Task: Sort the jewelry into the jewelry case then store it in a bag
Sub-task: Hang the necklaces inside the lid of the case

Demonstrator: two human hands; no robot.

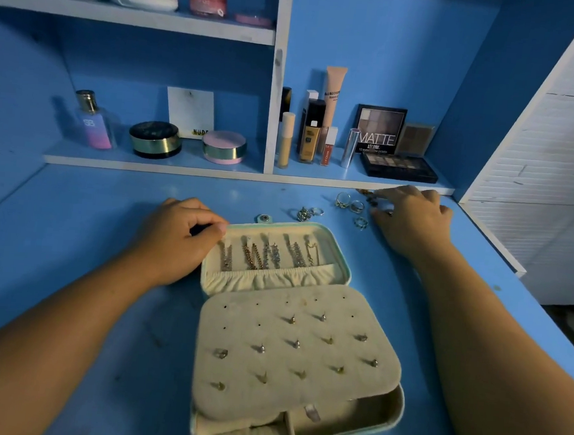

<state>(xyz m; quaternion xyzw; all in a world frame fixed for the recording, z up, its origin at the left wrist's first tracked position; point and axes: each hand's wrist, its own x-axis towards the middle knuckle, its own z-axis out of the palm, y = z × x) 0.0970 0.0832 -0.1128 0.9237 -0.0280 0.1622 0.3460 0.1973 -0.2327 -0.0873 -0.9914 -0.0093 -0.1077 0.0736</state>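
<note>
Left hand [187, 240] is resting curled, holding nothing, at the case [298, 335] lid, frame center. Right hand [412, 220] is reaching w/ fingers spread over loose rings [348, 205], upper right; can't tell if anything's pinched. Best picking one ring at a time, lid steadied.

surface: blue table [71, 234] | centre: open jewelry case [298, 338] lying flat | far right: loose rings [343, 200] scattered near the back edge | resting on it: left hand [177, 239], right hand [412, 220]
</note>
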